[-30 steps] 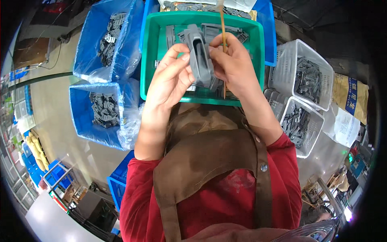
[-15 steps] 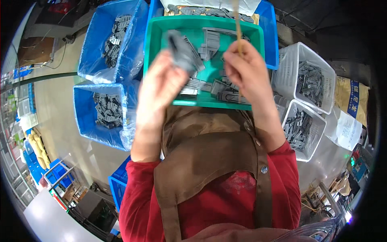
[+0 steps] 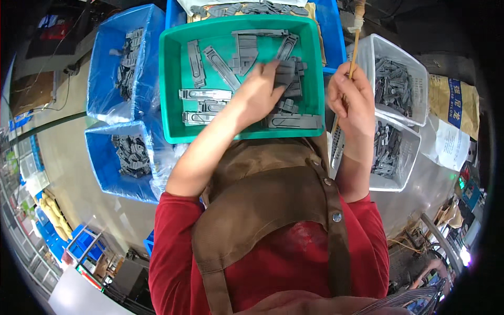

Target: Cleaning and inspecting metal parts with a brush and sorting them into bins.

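Note:
My left hand (image 3: 260, 92) is inside the green bin (image 3: 164, 79), thumb and fingers around a grey plastic part (image 3: 284, 76) that is blurred by motion. More grey plastic parts lie about it: a long slotted one (image 3: 196, 64), a slanted one (image 3: 222, 67), a flat one (image 3: 205, 95) and a broad one (image 3: 245, 52). Just past the bin's right side, my right hand (image 3: 353, 100) is closed on a thin tan stick (image 3: 355, 50), which stands nearly upright. The upper end of the stick is thicker, with a pale band.
Two blue bins (image 3: 94, 79) (image 3: 97, 163) with clear liners hold grey parts at the left. White baskets (image 3: 424, 94) (image 3: 412, 168) of dark grey parts stand at the right. Behind the green bin sits another blue bin (image 3: 335, 42). A tan sack (image 3: 454, 105) lies farther right.
My left hand has moved right and lower into the green bin, with a grey part at its fingers. My right hand, still on the stick, has moved out past the bin's right side.

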Motion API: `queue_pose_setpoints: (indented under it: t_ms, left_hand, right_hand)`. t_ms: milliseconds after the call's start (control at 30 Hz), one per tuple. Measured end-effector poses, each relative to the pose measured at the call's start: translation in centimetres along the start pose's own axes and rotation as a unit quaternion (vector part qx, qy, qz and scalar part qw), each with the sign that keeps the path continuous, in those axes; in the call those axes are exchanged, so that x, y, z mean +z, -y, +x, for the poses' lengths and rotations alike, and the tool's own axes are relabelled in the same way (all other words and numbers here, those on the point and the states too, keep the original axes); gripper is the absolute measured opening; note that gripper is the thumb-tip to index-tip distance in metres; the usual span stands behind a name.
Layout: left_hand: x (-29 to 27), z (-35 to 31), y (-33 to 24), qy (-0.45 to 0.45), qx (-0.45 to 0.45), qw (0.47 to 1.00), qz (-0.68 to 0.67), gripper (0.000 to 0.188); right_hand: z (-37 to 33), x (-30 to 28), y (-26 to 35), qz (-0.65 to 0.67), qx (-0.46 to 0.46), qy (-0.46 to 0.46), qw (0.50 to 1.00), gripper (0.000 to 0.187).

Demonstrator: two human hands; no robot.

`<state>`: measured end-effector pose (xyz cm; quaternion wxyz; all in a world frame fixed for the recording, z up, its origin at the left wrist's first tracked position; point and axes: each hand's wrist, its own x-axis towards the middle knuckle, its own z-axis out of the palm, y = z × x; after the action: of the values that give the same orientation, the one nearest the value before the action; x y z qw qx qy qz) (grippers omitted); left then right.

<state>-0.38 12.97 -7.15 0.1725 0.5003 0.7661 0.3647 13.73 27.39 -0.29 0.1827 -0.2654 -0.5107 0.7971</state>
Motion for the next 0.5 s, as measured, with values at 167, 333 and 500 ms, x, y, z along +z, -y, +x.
queue_pose_setpoints:
  t_ms: [167,333,500]
  left_hand:
    - [-1.9,0.2,-0.5,0.118,-0.187,0.959,-0.18,0.054]
    - [-6.3,-1.5,-0.7,-0.061,-0.161,0.839,-0.516,0.068]
    - [-8.7,-2.9,-0.9,-0.154,-0.127,0.81,-0.551,0.071]
  right_hand:
    - [-0.3,-0.2,0.2,-0.052,0.003,-0.003,0.999,0.008]
    - [-1.7,-0.4,1.0,-0.354,-0.09,0.034,0.93,0.014]
    - [-1.6,1.4,1.3,-0.467,-0.251,0.096,0.842,0.005]
